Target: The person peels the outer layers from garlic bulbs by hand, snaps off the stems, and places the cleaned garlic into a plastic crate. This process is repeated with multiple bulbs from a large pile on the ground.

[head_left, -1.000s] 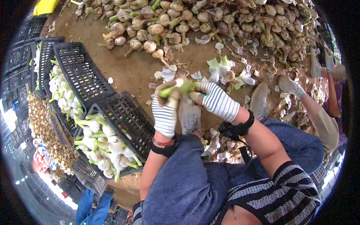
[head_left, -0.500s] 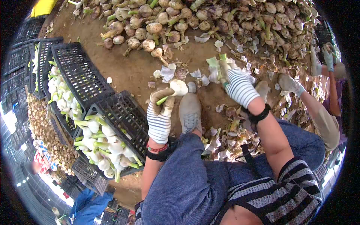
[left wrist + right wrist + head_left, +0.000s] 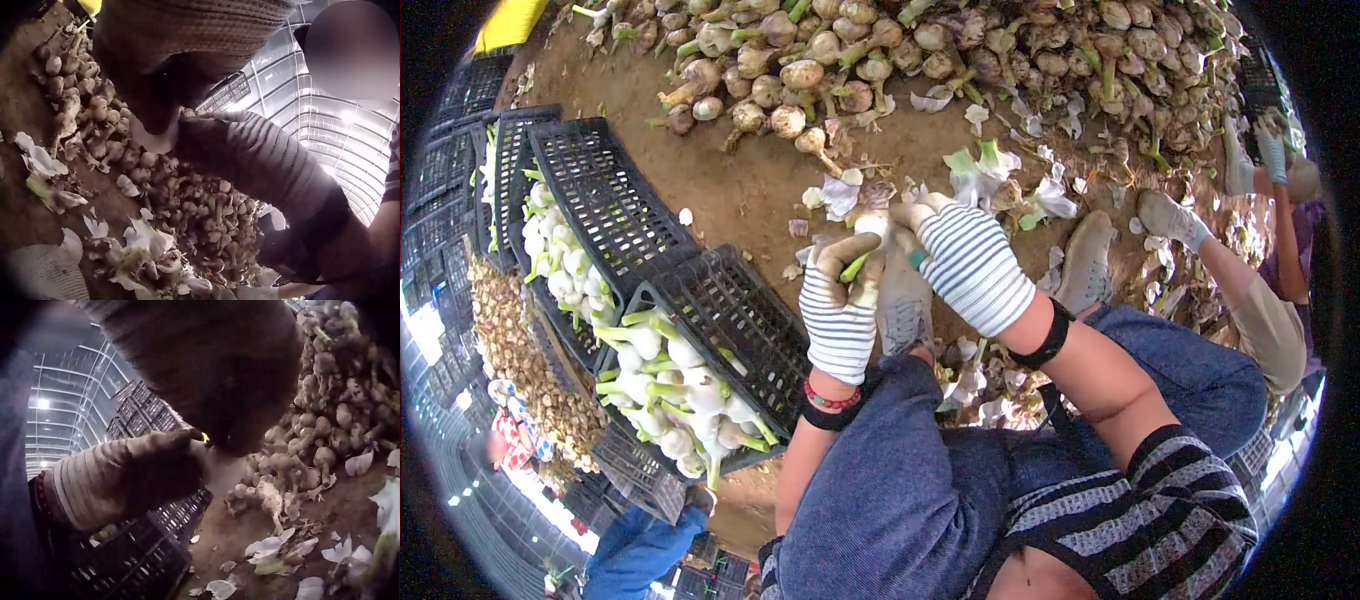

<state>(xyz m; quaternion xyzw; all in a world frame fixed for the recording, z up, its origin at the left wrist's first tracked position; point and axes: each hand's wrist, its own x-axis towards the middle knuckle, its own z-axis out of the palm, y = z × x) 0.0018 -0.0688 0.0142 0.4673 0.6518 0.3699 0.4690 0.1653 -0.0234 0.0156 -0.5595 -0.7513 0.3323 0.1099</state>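
Note:
A whitish garlic bulb point(image 3: 874, 222) is held in my gloved left hand point(image 3: 840, 300), its green stem point(image 3: 855, 266) poking out between the curled fingers. From the right side, my gloved right hand point(image 3: 975, 262) pinches at the same bulb with thumb and fingertips. Both gloves are striped white, with soiled fingers. In the left wrist view, the right hand point(image 3: 250, 150) meets the pale bulb point(image 3: 155, 139), which the dark left glove partly covers. The right wrist view has the left hand point(image 3: 125, 475) at the blurred pale bulb point(image 3: 225, 472).
Black crates point(image 3: 735, 330) on the left hold cleaned garlic point(image 3: 685, 385) with green stems. A large heap of unpeeled garlic point(image 3: 1000, 60) spreads across the far ground. Loose peels point(image 3: 975, 180) lie before my shoes point(image 3: 905, 305). Another person's leg point(image 3: 1240, 270) is at right.
My right hand let go of green-white peel at the peel pile and came back left to the bulb. The left hand kept hold of the garlic bulb and shifted slightly right.

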